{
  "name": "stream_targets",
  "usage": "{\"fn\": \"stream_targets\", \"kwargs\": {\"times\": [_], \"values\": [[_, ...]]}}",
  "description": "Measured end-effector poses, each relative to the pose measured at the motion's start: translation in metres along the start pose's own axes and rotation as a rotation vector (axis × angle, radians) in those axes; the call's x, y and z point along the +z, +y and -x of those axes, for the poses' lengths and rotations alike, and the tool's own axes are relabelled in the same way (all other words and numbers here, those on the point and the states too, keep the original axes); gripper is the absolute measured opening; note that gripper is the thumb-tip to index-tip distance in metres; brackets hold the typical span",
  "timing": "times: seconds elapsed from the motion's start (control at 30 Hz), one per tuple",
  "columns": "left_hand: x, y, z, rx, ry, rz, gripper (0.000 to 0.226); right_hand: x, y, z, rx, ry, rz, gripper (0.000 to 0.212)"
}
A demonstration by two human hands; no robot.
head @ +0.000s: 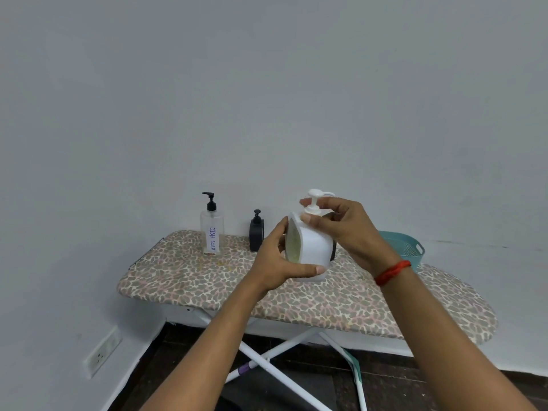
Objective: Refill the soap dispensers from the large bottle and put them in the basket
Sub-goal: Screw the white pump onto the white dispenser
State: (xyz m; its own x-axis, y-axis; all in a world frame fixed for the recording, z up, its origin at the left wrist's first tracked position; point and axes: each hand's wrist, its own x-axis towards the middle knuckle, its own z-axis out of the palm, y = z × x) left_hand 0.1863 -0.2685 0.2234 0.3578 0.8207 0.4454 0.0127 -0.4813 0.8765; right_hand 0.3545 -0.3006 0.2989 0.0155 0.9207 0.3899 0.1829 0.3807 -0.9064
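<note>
I hold a large white pump bottle (314, 247) upright above the ironing board (207, 280). My left hand (275, 259) grips its body from the left, thumb across the lower front. My right hand (341, 226) pinches the white pump collar at the bottle's neck. A clear dispenser (211, 232) labelled "DISH SOAP" with a black pump stands at the board's back left. A small black dispenser (256, 234) stands to its right. A teal basket (406, 247) sits at the back right, partly hidden behind my right wrist.
The ironing board has a leopard-print cover and white crossed legs (281, 351) over a dark floor. A grey wall runs behind it, with a socket (102, 353) low on the left wall. A dark object shows just behind the white bottle.
</note>
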Motion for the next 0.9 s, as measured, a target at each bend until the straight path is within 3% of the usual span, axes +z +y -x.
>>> {"fn": "stream_targets", "kwargs": {"times": [0.1, 0.27, 0.43, 0.7, 0.9], "values": [[-0.005, 0.0, -0.001, -0.021, -0.054, -0.014, 0.089, -0.01, -0.006, -0.001, 0.004, -0.157, -0.043, 0.023], [0.007, -0.004, 0.002, 0.026, 0.054, -0.046, 0.085, 0.002, 0.004, 0.0, -0.011, 0.062, -0.078, 0.028], [0.011, -0.01, 0.001, 0.05, 0.097, -0.093, 0.083, 0.013, 0.023, 0.001, -0.023, 0.247, 0.102, 0.03], [0.008, -0.026, -0.005, -0.025, 0.105, -0.084, 0.085, 0.024, 0.035, 0.008, -0.216, 0.229, 0.546, 0.062], [0.006, -0.039, -0.006, -0.048, 0.105, -0.069, 0.083, 0.022, 0.042, 0.01, -0.327, 0.163, 0.737, 0.059]]}}
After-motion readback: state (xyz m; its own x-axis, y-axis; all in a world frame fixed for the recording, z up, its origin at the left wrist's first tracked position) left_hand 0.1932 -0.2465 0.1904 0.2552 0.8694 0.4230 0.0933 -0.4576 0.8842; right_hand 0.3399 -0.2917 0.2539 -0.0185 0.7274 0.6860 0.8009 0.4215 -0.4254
